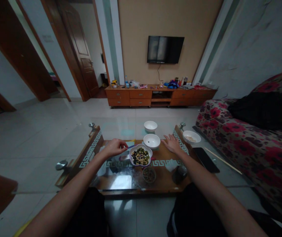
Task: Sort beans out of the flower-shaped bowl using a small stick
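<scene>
Beside the left edge of a flower-shaped bowl of mixed beans and grains is my left hand. Its fingers are curled in a pinch, and anything between the fingertips is too small to make out. My right hand rests palm down with fingers spread, just right of a white bowl that has a dark speck inside. Behind that bowl stands another white bowl. To the right of my right hand, a third white bowl holds some pale pieces.
The bowls stand on a glass-topped coffee table. A dark phone and a pair of chopsticks lie at its right side. A flowered sofa is on the right. Beyond are a low cabinet and a wall television.
</scene>
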### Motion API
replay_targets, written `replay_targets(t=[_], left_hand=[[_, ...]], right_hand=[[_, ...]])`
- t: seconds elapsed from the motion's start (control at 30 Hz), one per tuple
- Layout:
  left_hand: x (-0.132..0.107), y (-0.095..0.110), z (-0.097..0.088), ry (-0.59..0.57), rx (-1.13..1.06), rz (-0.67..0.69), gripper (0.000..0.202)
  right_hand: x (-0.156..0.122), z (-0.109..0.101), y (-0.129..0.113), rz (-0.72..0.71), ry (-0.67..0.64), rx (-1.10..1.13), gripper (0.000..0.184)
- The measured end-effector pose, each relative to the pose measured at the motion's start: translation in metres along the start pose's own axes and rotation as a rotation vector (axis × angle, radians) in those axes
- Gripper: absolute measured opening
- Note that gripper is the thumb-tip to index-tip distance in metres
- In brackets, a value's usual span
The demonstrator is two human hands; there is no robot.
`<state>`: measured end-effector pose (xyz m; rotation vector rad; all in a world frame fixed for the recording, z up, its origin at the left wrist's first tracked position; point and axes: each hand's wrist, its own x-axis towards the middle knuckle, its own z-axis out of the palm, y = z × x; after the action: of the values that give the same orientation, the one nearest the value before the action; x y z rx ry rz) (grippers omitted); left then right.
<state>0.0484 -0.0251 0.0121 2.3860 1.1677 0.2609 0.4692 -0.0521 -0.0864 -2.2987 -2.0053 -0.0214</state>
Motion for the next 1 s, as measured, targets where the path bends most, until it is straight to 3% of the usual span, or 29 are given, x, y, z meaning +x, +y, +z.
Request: replay_targets(t=[0.23, 1.0], left_hand=[[0.004, 0.006, 0.015, -0.054, 0.097, 0.032, 0.028], [0.009, 0.029, 0.022, -0.047, 0.181, -0.064, 0.025]], right_hand=[[-0.001, -0.002, -0.001, -0.010, 0.002, -0.027, 0.064], [0.003, 0.002, 0.004, -0.026, 0.000, -0.016, 0.067]])
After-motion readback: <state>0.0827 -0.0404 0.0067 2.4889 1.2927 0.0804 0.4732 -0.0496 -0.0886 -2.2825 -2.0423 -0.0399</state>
